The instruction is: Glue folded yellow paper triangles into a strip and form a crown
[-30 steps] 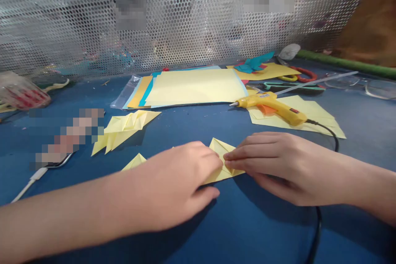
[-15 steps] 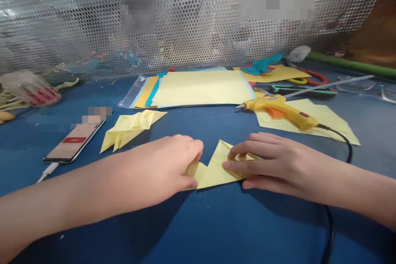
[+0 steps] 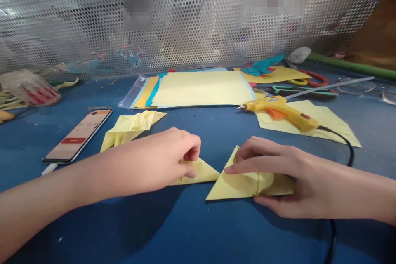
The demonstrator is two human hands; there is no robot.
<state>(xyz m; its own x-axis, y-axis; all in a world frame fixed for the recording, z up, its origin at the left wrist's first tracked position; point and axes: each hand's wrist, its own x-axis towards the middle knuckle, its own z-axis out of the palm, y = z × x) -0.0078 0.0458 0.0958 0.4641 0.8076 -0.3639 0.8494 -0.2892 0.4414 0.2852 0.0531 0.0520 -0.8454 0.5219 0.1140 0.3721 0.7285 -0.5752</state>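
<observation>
Two folded yellow paper pieces lie on the blue table in front of me, their points close to each other or just touching. My left hand [image 3: 163, 159] grips the left folded paper [image 3: 204, 172] between thumb and curled fingers; its left part is hidden under the hand. Over the right folded paper [image 3: 238, 185] bends my right hand [image 3: 278, 171], fingers on top and thumb at the near edge. This piece shows a triangular flap and a crease down its middle. Beyond my left forearm sits another pleated yellow paper [image 3: 133, 123].
A smartphone [image 3: 78, 136] on a white cable lies at the left. Coloured sheets [image 3: 204, 86] are stacked at the back. A yellow glue gun [image 3: 281, 111] rests on yellow papers at the right, its black cord running past my right wrist. Perforated metal mesh [image 3: 192, 29] stands behind.
The two yellow pieces were overlapping or close together and now lie further apart. My right hand has moved right and nearer with its piece; my left hand shifted slightly left.
</observation>
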